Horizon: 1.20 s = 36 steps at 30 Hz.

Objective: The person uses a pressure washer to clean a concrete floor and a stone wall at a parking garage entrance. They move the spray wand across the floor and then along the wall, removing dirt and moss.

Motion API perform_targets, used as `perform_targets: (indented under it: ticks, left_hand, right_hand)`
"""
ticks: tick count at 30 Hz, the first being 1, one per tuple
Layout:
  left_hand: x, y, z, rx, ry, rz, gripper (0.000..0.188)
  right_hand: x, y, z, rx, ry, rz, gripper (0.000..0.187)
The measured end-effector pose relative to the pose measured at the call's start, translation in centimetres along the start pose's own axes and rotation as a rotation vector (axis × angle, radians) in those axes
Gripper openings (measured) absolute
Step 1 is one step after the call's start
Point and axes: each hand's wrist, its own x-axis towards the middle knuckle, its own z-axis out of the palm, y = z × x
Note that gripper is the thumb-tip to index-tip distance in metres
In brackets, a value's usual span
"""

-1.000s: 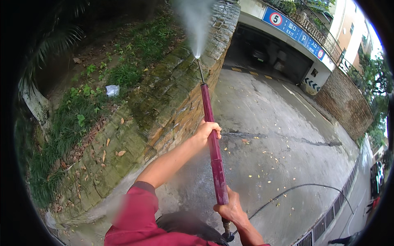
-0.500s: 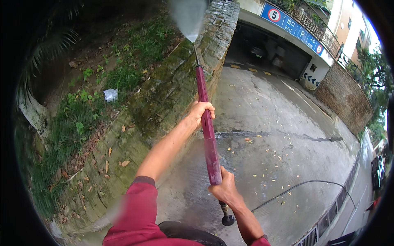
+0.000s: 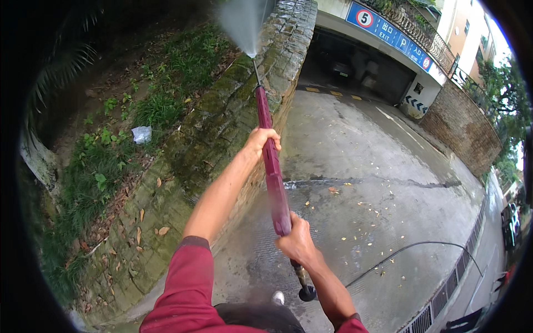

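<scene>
1. Diagonally ahead of me runs the maroon wand (image 3: 276,188), its far end over the wall (image 3: 219,119) and its near end before my body.
2. My left hand (image 3: 264,140) is wrapped round its upper part, fingers curled over.
3. My right hand (image 3: 298,238) grips its lower end, nearer to me.
4. A thin rod (image 3: 256,73) sticks out of the far end, and white spray (image 3: 241,28) fans up from its tip.
5. Below my right hand comes a brass fitting (image 3: 299,273) with a black knob (image 3: 306,293) at the bottom.
6. A black hose (image 3: 413,243) shows from behind my right forearm, arching over the wet driveway (image 3: 344,238) towards the drain grate (image 3: 438,303).
7. Under me, one white shoe (image 3: 278,298) peeks out.
8. On the left, the wall's stone top is mossy; beyond it are grass (image 3: 158,110), a crumpled white bag (image 3: 141,135) on the ground, and a pale trunk (image 3: 41,162).
9. Loose leaves (image 3: 333,190) dot the driveway, which leads to a dark garage (image 3: 372,91) with a car (image 3: 341,69) inside and a blue sign (image 3: 388,33) above.
10. Farther right stands a brick wall (image 3: 461,130).
</scene>
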Motion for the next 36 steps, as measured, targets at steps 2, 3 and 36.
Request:
perform_targets:
  ticks: [2, 3, 36]
  left_hand:
    - [2.0, -0.2, 0.0, -0.006, 0.025, -0.024, 0.015]
    - [2.9, -0.4, 0.1, 0.0, 0.011, -0.012, 0.015]
    - [4.6, -3.7, 4.0, 0.093, -0.029, -0.083, 0.02]
  right_hand:
    - [1.7, 0.8, -0.2, 0.011, -0.02, 0.003, 0.031]
    - [2.3, 1.3, -0.5, 0.034, -0.027, -0.011, 0.032]
    - [1.9, 3.4, -0.9, 0.124, 0.042, 0.084, 0.038]
